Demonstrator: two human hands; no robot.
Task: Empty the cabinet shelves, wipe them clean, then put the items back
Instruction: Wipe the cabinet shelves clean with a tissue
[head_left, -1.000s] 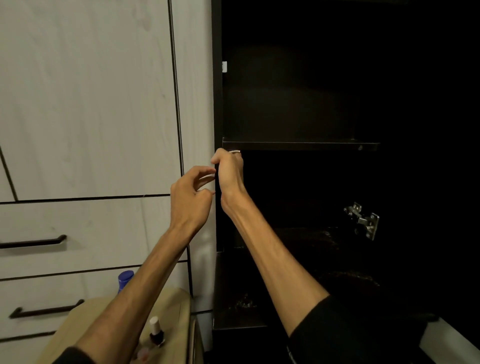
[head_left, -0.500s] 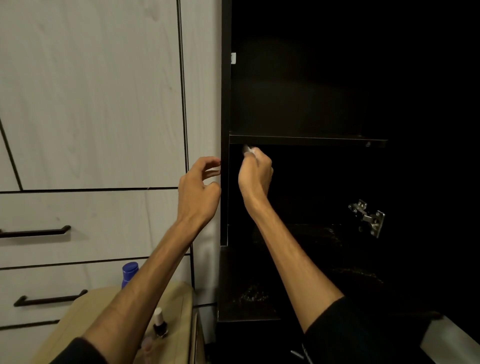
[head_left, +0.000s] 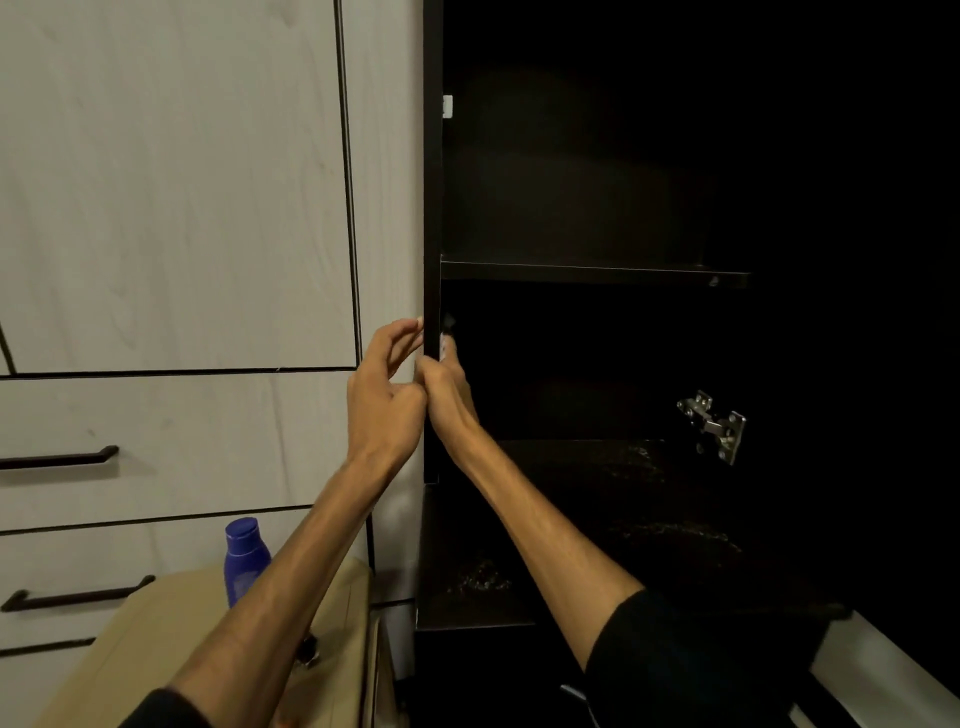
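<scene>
Near left, a blue bottle (head_left: 245, 561) standing on the tan counter (head_left: 156, 634). Further in, left hand (head_left: 384, 395) loosely curled, grasping nothing; right hand (head_left: 447, 384) pinching something small, unclear. Beyond, dark cabinet (head_left: 571, 208), shelf (head_left: 592, 273) bare.

The inside of the dark cabinet (head_left: 571, 208) is mostly lost in shadow: beyond the front edge of the shelf (head_left: 592, 272), the back wall and right side cannot be made out. The fingertips of the right hand (head_left: 448, 387) reach behind the cabinet's front edge, and whether they pinch anything cannot be told. Pale specks on the lower surface (head_left: 644, 467) are too dim to identify. The blue bottle (head_left: 245, 561) is partly covered by the left forearm, as is a small dark item (head_left: 309, 652) on the wooden top (head_left: 156, 639), which the bottom edge cuts off. Both sleeves run out of frame.
</scene>
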